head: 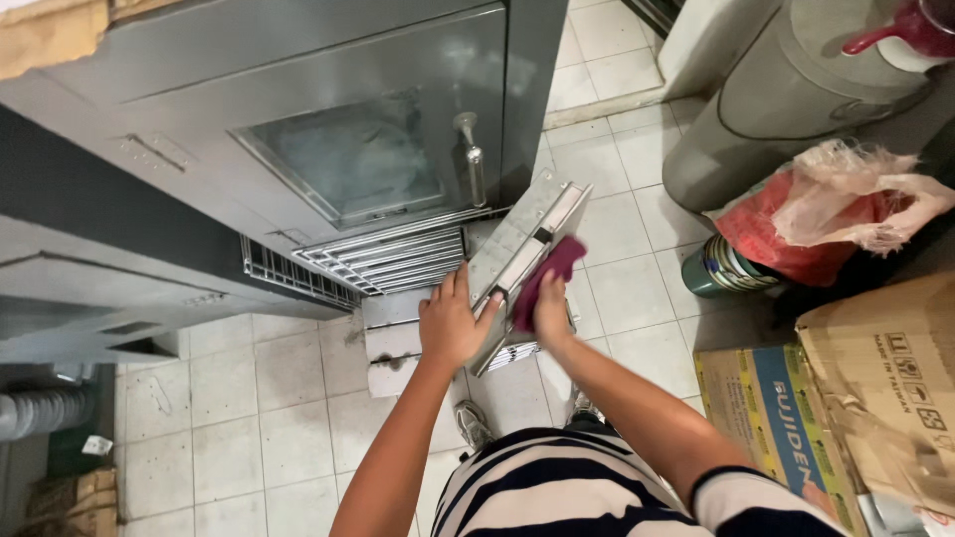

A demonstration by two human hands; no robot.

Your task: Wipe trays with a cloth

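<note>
The left hand (450, 323) wraps its fingers around the edge of a tilted grey metal panel (522, 249) to steady it, while the right hand (550, 310) presses a magenta cloth (545, 278) flat against its face, just past the fingertips, above the tiled floor (637, 268).

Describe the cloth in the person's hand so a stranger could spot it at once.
Start at the big grey oven with the glass door. Below it, a flat grey metal panel is held tilted by the left hand. The right hand presses a magenta cloth against the panel's edge: the only purple thing among grey metal.
</note>
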